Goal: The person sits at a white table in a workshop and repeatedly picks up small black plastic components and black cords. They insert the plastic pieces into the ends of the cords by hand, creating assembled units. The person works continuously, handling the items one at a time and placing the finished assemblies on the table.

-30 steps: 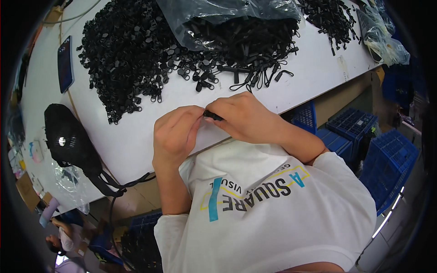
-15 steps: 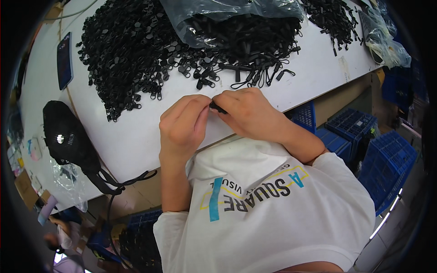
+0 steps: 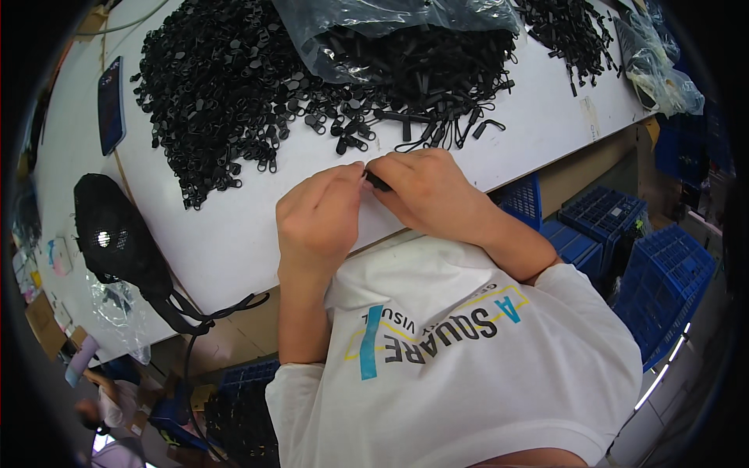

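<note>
My left hand (image 3: 318, 214) and my right hand (image 3: 425, 187) meet fingertip to fingertip over the table's near edge. A small black zipper pull (image 3: 378, 181) is pinched in my right hand, partly covered by its fingers. The left fingertips are pressed together at the pull's end, and what lies in them is too small and hidden to make out. Beyond the hands spreads a large heap of black zipper sliders (image 3: 226, 86). To its right is a pile of black cord zipper pulls (image 3: 437, 70), some with loops pointing toward me.
A clear plastic bag (image 3: 374, 19) covers part of the pulls. More pulls (image 3: 569, 35) and another plastic bag (image 3: 671, 82) lie far right. At left are a phone (image 3: 111, 105) and a black mesh pouch (image 3: 117, 226) with cords. Blue crates (image 3: 663, 273) stand right of the table (image 3: 211, 257).
My left hand has rolled slightly and shifted a little to the right, its fingers now more bunched. My right hand stays nearly in place, with the black pull still in it.
</note>
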A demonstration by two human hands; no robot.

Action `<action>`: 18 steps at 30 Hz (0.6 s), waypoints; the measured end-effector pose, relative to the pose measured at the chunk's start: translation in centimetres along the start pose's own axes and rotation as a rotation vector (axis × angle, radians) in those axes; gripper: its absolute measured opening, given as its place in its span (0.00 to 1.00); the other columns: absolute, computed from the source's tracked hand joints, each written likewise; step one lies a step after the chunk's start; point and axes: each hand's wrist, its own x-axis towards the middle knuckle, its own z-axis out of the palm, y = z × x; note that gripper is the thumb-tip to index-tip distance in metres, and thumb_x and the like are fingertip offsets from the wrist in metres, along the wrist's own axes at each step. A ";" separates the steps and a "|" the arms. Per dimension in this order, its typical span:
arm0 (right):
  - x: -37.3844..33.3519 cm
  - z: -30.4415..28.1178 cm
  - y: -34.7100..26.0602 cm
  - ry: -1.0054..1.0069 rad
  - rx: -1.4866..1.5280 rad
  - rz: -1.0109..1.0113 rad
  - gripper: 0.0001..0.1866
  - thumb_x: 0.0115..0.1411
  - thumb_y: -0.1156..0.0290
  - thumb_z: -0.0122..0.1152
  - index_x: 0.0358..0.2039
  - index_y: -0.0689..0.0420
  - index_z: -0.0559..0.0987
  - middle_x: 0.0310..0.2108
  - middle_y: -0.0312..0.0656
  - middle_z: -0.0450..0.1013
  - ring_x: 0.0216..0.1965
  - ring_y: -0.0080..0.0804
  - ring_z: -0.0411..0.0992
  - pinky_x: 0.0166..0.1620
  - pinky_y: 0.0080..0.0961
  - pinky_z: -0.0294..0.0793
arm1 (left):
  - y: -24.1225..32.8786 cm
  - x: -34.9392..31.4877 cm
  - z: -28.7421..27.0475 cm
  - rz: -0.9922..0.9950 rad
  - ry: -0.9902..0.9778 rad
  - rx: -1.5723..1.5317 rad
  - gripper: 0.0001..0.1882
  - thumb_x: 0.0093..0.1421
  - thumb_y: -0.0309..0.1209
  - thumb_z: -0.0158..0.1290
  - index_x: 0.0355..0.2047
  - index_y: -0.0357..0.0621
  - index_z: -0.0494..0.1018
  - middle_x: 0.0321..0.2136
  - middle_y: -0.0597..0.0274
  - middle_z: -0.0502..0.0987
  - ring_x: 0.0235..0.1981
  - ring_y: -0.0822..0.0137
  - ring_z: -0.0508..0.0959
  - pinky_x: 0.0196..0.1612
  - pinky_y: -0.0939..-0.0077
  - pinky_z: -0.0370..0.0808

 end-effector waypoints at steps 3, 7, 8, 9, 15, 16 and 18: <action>0.1 -0.3 -0.4 0.076 0.108 -0.018 0.10 0.49 0.76 0.63 0.33 0.61 0.75 0.20 0.42 0.70 0.18 0.38 0.69 0.21 0.29 0.66 | -0.2 -0.1 -0.4 -0.115 0.049 -0.101 0.08 0.48 0.16 0.57 0.30 0.35 0.74 0.24 0.56 0.77 0.20 0.63 0.77 0.23 0.75 0.73; 0.1 -0.7 -0.8 0.150 0.202 -0.038 0.11 0.50 0.76 0.64 0.35 0.61 0.76 0.19 0.39 0.69 0.15 0.32 0.66 0.19 0.25 0.63 | -0.1 0.1 -0.8 -0.197 0.061 -0.184 0.05 0.50 0.17 0.56 0.28 0.35 0.73 0.21 0.57 0.75 0.19 0.66 0.75 0.23 0.78 0.71; 0.2 -0.6 -0.8 0.167 0.199 -0.058 0.11 0.50 0.76 0.64 0.34 0.61 0.76 0.19 0.39 0.69 0.15 0.32 0.66 0.19 0.25 0.62 | 0.0 0.1 -0.9 -0.215 0.056 -0.195 0.05 0.51 0.17 0.56 0.28 0.35 0.72 0.21 0.57 0.74 0.19 0.66 0.75 0.23 0.79 0.71; 0.2 -0.5 -0.8 0.185 0.196 -0.079 0.10 0.49 0.76 0.64 0.34 0.61 0.76 0.18 0.39 0.68 0.15 0.31 0.65 0.19 0.24 0.62 | 0.0 0.1 -0.9 -0.233 0.050 -0.206 0.04 0.51 0.17 0.55 0.28 0.35 0.72 0.20 0.57 0.74 0.18 0.67 0.74 0.23 0.79 0.70; -0.7 -0.6 -0.4 0.303 0.239 -0.221 0.09 0.47 0.83 0.60 0.31 0.61 0.78 0.16 0.39 0.67 0.14 0.29 0.64 0.19 0.22 0.61 | -1.6 -1.1 -0.9 -0.477 0.214 -0.322 0.02 0.56 0.19 0.53 0.29 0.32 0.71 0.20 0.61 0.72 0.20 0.75 0.71 0.26 0.83 0.69; -0.8 -0.6 -0.3 0.323 0.264 -0.231 0.09 0.46 0.85 0.58 0.30 0.61 0.78 0.15 0.39 0.66 0.14 0.28 0.64 0.19 0.22 0.61 | -1.6 -1.0 -1.1 -0.488 0.236 -0.391 0.02 0.56 0.19 0.53 0.30 0.32 0.71 0.21 0.61 0.72 0.20 0.75 0.71 0.26 0.84 0.68; -0.8 -1.3 -0.4 0.251 0.420 -0.041 0.09 0.46 0.85 0.53 0.28 0.62 0.78 0.16 0.39 0.67 0.15 0.25 0.64 0.19 0.21 0.61 | -1.5 -0.8 -1.7 -0.511 0.279 -0.530 0.03 0.58 0.20 0.53 0.31 0.32 0.70 0.22 0.63 0.71 0.20 0.77 0.69 0.26 0.85 0.68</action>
